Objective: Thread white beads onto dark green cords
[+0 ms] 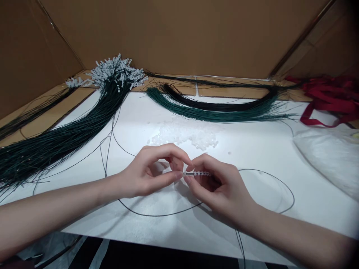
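Note:
Above the white board, my left hand (154,170) and my right hand (218,177) meet with their fingertips close together. A small white bead (184,173) sits at the tips of my left thumb and index finger, which are pinched. My right thumb and fingers pinch a thin dark wire (190,173) strung with a short row of white beads (202,173). The right end of that row goes into the shade of my right palm. Thin dark wire also loops over the board around both hands.
Loose translucent white beads (196,138) lie scattered beyond my hands. A large bundle of bead-tipped green wires (92,119) lies left. Green wires (213,115) and black wires (218,105) curve behind. Red ribbon (325,97) and a clear plastic bag (333,157) lie right. Cardboard walls (179,37) stand behind.

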`<state>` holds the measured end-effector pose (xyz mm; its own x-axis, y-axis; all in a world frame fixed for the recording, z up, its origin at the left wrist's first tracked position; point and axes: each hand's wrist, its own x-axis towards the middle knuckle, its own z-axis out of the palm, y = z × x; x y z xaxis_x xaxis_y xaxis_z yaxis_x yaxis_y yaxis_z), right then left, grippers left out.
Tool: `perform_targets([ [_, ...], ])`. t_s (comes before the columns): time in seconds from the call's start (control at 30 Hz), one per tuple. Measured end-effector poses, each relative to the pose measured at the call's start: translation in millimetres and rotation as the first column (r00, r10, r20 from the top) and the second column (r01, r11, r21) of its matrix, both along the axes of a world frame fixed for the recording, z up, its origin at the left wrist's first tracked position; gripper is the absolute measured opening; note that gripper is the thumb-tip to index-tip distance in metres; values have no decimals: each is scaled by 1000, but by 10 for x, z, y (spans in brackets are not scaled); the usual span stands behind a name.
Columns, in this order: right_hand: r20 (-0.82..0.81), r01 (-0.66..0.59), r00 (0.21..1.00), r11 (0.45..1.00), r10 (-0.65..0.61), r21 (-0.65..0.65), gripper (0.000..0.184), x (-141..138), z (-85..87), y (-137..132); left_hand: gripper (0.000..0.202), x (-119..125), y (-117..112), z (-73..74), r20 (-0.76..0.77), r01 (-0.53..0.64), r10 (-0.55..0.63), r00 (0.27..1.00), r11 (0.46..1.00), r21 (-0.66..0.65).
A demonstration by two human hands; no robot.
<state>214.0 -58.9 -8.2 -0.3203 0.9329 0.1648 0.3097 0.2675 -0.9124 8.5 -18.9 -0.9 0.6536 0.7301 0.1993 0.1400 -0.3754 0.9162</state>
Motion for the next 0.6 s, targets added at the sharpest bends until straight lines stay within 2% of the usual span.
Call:
perform_targets([
  [0.4, 37, -16, 999, 1000, 16, -1, 14, 2, 20, 8, 18, 2, -1, 32, 12, -1, 1, 1000, 1000, 2],
  [0.6, 40, -43, 998, 997, 40, 60, 6, 13, 47, 11, 19, 1, -11, 28, 12, 0, 1, 1000, 1000, -19],
])
